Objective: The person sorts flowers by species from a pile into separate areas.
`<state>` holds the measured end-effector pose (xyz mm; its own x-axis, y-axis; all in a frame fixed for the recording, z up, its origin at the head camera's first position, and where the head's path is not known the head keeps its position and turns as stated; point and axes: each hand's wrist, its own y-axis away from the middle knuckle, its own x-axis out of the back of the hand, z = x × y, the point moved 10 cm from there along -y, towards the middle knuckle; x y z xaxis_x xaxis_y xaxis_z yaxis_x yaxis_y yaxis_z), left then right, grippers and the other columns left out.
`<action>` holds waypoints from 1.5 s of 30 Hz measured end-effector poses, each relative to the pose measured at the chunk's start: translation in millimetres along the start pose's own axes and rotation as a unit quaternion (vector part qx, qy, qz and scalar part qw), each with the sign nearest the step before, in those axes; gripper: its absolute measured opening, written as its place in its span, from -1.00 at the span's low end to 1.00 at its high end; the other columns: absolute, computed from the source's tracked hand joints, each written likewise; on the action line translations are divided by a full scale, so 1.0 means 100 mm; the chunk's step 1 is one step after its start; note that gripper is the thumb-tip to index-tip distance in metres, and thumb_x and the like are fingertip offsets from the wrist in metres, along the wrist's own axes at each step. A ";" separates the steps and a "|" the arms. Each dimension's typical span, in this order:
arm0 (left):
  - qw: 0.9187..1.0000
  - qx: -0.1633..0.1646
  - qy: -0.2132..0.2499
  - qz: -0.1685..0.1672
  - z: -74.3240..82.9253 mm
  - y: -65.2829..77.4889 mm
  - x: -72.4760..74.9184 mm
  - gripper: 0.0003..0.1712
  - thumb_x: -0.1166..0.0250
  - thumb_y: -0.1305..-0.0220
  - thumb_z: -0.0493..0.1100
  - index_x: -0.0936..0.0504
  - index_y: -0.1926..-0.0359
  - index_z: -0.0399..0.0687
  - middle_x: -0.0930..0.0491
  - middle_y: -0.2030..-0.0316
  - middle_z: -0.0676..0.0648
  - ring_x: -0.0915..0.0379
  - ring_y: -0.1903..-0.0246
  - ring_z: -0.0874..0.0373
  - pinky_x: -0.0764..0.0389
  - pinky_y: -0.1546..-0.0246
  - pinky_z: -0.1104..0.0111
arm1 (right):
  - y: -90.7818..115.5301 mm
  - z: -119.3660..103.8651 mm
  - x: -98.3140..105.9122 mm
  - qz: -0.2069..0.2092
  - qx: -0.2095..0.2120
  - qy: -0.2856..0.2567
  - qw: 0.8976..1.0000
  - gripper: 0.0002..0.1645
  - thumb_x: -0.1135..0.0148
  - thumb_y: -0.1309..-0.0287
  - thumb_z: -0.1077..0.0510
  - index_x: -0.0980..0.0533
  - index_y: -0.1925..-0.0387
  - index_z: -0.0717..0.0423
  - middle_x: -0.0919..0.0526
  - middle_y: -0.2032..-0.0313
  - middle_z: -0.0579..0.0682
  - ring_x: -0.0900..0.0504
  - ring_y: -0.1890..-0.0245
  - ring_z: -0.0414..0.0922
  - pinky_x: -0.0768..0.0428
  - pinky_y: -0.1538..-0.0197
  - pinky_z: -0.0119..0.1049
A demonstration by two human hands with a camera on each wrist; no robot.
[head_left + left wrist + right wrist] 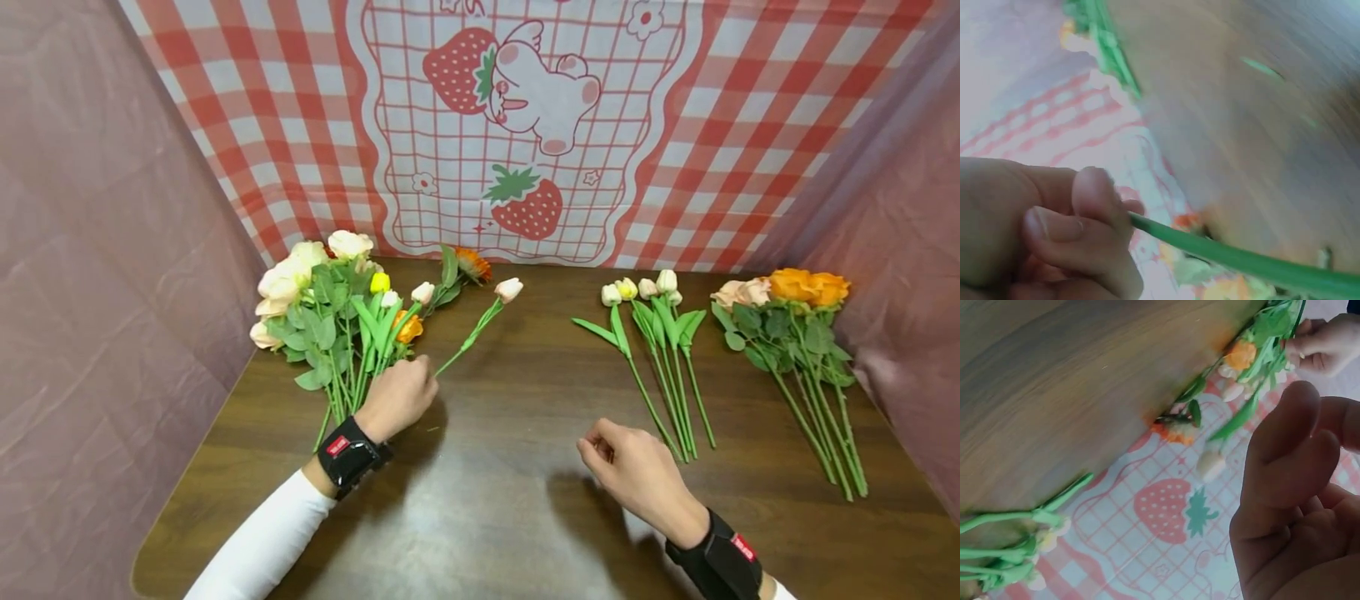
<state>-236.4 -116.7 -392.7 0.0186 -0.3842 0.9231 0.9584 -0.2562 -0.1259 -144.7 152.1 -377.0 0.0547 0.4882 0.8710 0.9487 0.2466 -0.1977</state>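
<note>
My left hand [400, 395] pinches the green stem [1229, 255] of a pale pink tulip [509, 290]. The tulip's head points away to the right, above the wooden table. Just behind and left of this hand lies a bunch of cream roses [279, 283], with tulips and an orange flower [408, 327] among the leaves. My right hand [637, 471] hovers over the table with its fingers loosely curled, holding nothing; in the right wrist view its thumb [1300, 419] is close to the fingers. Nearest to it are several white and yellow tulips [663, 308] with green stems.
Orange and pale pink roses [806, 287] lie at the right end of the wooden table [495, 500]. Behind the left bunch is another orange flower [474, 264]. A red-checked cloth [292, 125] hangs at the back, pink curtains [90, 250] at the sides.
</note>
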 end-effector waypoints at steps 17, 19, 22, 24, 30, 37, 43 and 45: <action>0.964 -0.079 0.251 -0.047 0.81 0.23 0.17 -0.92 -0.14 -0.38 -0.27 -0.57 0.24 -0.09 -0.40 0.69 0.16 -0.24 0.74 0.37 -0.26 0.70 0.48 | 0.03 -0.40 -0.15 -0.058 0.061 -0.115 0.990 -0.90 -0.31 -0.25 0.19 -0.59 0.35 -0.10 -0.50 0.49 -0.36 -0.42 0.52 -0.45 -0.47 0.43 -0.44; 0.956 -0.087 0.272 -0.058 0.91 0.26 0.15 -0.92 -0.13 -0.40 -0.27 -0.55 0.24 -0.06 -0.41 0.69 0.17 -0.26 0.75 0.36 -0.26 0.70 0.49 | 0.05 -0.47 -0.17 -0.070 0.075 -0.152 0.983 -0.95 -0.28 -0.29 0.18 -0.61 0.28 -0.06 -0.56 0.41 -0.32 -0.49 0.44 -0.43 -0.53 0.40 -0.40; 0.942 -0.103 0.311 -0.077 1.05 0.32 0.12 -0.93 -0.11 -0.43 -0.27 -0.53 0.21 -0.08 -0.44 0.69 0.12 -0.31 0.74 0.34 -0.26 0.71 0.50 | 0.08 -0.56 -0.19 -0.077 0.091 -0.203 0.972 -0.91 -0.24 -0.34 0.17 -0.62 0.17 0.02 -0.63 0.33 -0.24 -0.56 0.36 -0.39 -0.57 0.39 -0.39; 0.927 -0.107 0.346 -0.095 1.14 0.35 0.09 -0.93 -0.10 -0.45 -0.26 -0.51 0.18 -0.11 -0.49 0.67 0.04 -0.37 0.72 0.31 -0.26 0.71 0.50 | 0.09 -0.60 -0.19 -0.078 0.091 -0.236 0.964 -0.86 -0.21 -0.36 0.17 -0.61 0.10 0.06 -0.65 0.30 -0.21 -0.57 0.33 -0.36 -0.57 0.41 -0.40; 0.882 -0.098 0.437 -0.148 1.29 0.44 -0.04 -0.92 -0.06 -0.49 -0.25 -0.46 0.15 -0.16 -0.54 0.61 -0.03 -0.37 0.70 0.27 -0.38 0.67 0.48 | 0.11 -0.69 -0.18 -0.040 0.082 -0.297 0.951 -0.80 -0.23 -0.33 0.21 -0.57 0.03 0.04 -0.69 0.27 -0.13 -0.61 0.31 -0.34 -0.59 0.42 -0.39; 0.854 -0.108 0.480 -0.169 1.38 0.46 -0.11 -0.88 -0.04 -0.51 -0.27 -0.44 0.11 -0.27 -0.55 0.59 -0.09 -0.39 0.69 0.28 -0.48 0.64 0.45 | 0.09 -0.66 -0.12 0.023 0.075 -0.341 0.937 -0.82 -0.25 -0.26 0.34 -0.57 0.13 0.11 -0.70 0.32 -0.03 -0.64 0.39 -0.28 -0.59 0.53 -0.36; 0.836 -0.117 0.502 -0.186 1.42 0.50 -0.15 -0.83 0.03 -0.55 -0.25 -0.42 0.06 -0.28 -0.54 0.58 -0.11 -0.36 0.69 0.29 -0.43 0.61 0.49 | 0.13 -0.63 -0.18 0.005 0.071 -0.388 0.919 -0.84 -0.22 -0.28 0.36 -0.58 0.12 0.19 -0.70 0.38 0.05 -0.63 0.50 -0.25 -0.62 0.55 -0.30; 0.836 -0.112 0.503 -0.189 1.41 0.51 -0.17 -0.83 0.03 -0.55 -0.24 -0.43 0.03 -0.25 -0.53 0.57 -0.10 -0.36 0.68 0.28 -0.41 0.61 0.49 | 0.15 -0.63 -0.20 -0.001 0.072 -0.400 0.914 -0.84 -0.21 -0.29 0.37 -0.58 0.12 0.20 -0.69 0.40 0.05 -0.64 0.51 -0.20 -0.62 0.55 -0.27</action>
<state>-148.1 1.8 -363.7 -0.6306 -0.7609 0.1529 0.7621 -0.6443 -0.0638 -112.0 93.1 -368.9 -0.2465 0.9292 0.2755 0.8944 0.3275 -0.3047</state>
